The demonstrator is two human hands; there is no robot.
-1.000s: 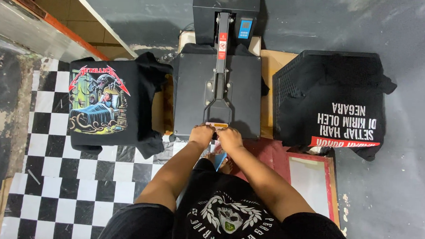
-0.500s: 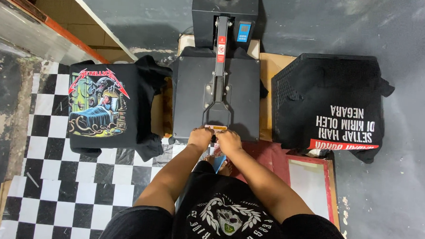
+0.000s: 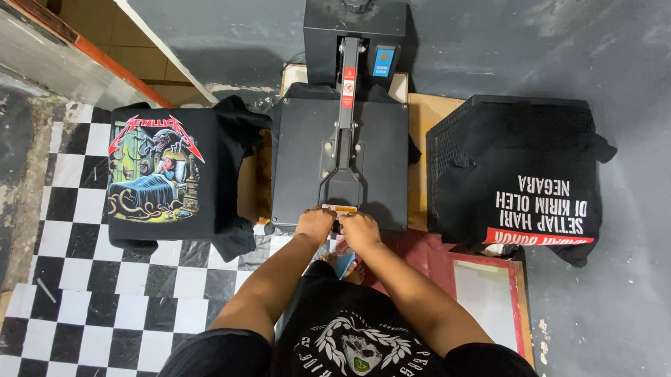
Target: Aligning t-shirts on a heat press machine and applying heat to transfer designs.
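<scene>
Checkered floor (image 3: 82, 298); left hand (image 3: 315, 225), right hand (image 3: 358, 229) both clenched on heat press handle (image 3: 340, 208).

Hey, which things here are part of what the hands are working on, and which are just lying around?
In use:
- left hand and right hand, both on the black lever handle
- black flat heat press

Lying about:
- black shirt with colourful print
- black shirt with white lettering
- red-framed white board
</scene>
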